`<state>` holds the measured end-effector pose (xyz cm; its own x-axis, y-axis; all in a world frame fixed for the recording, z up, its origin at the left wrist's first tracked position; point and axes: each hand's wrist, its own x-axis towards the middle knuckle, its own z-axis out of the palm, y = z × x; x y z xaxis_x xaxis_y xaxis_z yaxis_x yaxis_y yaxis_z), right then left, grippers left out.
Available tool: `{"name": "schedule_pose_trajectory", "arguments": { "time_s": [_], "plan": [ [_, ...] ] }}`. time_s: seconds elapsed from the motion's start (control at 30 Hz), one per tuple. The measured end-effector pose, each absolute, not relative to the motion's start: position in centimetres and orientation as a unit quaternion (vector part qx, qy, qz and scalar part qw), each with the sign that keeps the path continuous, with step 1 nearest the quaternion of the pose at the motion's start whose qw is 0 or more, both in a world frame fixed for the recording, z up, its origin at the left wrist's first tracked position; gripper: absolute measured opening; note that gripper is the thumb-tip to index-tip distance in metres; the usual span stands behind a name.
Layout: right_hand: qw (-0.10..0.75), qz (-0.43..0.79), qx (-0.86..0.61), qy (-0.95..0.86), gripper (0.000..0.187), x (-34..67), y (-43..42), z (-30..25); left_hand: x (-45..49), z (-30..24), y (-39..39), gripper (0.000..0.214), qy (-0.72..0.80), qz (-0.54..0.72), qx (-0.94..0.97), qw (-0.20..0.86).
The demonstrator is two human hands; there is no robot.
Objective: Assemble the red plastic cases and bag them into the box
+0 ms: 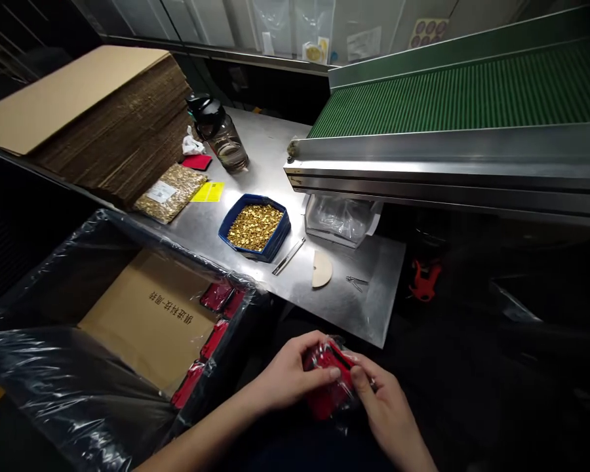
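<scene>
Between my two hands is a red and black part wrapped in clear plastic [327,393], held above my lap near the table's front edge. My left hand [292,367] is closed on its left side, thumb lying across the top. On the right side, my right hand [381,393] pinches the wrap with thumb and fingers. To my left, a box lined with dark plastic [98,229] holds several similar red wrapped parts [214,337] along its right wall, on a cardboard sheet [147,314] with printed characters.
On the metal table [270,144] are a blue tray of small golden pieces [223,233], a cutter knife [289,255], a pale half-disc [322,270], small tweezers-like tool [356,282] and a bottle [226,137]. A green conveyor [447,98] overhangs the right; stacked cardboard [113,118] stands left.
</scene>
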<state>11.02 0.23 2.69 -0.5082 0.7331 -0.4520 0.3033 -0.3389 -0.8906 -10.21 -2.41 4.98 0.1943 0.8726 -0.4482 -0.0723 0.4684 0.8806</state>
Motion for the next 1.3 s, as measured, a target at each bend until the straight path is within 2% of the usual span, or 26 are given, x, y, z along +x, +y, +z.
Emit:
{"name": "schedule_pose_trajectory", "arguments": {
  "time_s": [0.13, 0.17, 0.27, 0.37, 0.43, 0.57, 0.7, 0.9, 1.0, 1.1, 1.17, 1.2, 1.3],
  "plan": [
    [0.152, 0.624, -0.491, -0.589, 0.061, 11.3, -0.7, 2.4, -9.6, 3.2, -2.8, 0.04, 0.558, 0.335, 0.352, 0.673],
    [0.153, 0.598, -0.509, -0.6, 0.058, 11.2, -0.8, 2.5, -9.6, 2.9, -2.9, 0.041, 0.569, 0.327, 0.369, 0.658],
    [0.174, 0.544, -0.544, -0.615, 0.026, 11.0, -0.7, 3.0, -9.7, 2.7, -2.9, 0.044, 0.573, 0.305, 0.427, 0.629],
    [0.191, 0.549, -0.57, -0.581, 0.026, 11.0, -0.1, 3.0, -9.7, 3.3, -2.5, 0.054, 0.561, 0.294, 0.461, 0.622],
    [0.207, 0.584, -0.585, -0.524, 0.03, 11.1, 0.2, 2.8, -9.7, 3.9, -2.3, 0.063, 0.56, 0.283, 0.468, 0.622],
    [0.249, 0.72, -0.546, -0.349, 0.035, 11.2, 0.6, 2.5, -9.7, 4.7, -2.0, 0.067, 0.548, 0.284, 0.511, 0.598],
    [0.237, 0.813, -0.484, -0.222, 0.032, 10.6, 0.6, 3.2, -9.3, 5.4, -1.6, 0.084, 0.516, 0.294, 0.599, 0.537],
    [0.188, 0.856, -0.451, -0.167, 0.037, 9.9, 0.3, 3.6, -7.8, 6.3, -1.9, 0.051, 0.524, 0.27, 0.626, 0.51],
    [0.204, 0.809, -0.498, -0.237, 0.038, 10.2, 0.7, 3.1, -9.3, 7.7, -2.5, 0.04, 0.55, 0.331, 0.558, 0.525],
    [0.235, 0.757, -0.548, -0.266, 0.04, 11.1, 1.8, 3.0, -14.7, 10.4, -3.1, 0.026, 0.575, 0.374, 0.473, 0.552],
    [0.238, 0.747, -0.563, -0.261, 0.043, 11.8, 2.5, 3.0, -20.4, 11.9, -3.7, 0.026, 0.628, 0.339, 0.458, 0.53],
    [0.236, 0.743, -0.569, -0.261, 0.044, 12.1, 2.8, 3.1, -23.6, 12.2, -4.1, 0.027, 0.682, 0.313, 0.45, 0.484],
    [0.218, 0.736, -0.579, -0.276, 0.048, 12.8, 3.3, 2.5, -32.6, 10.6, -5.7, 0.037, 0.849, 0.116, 0.375, 0.354]
  ]
}}
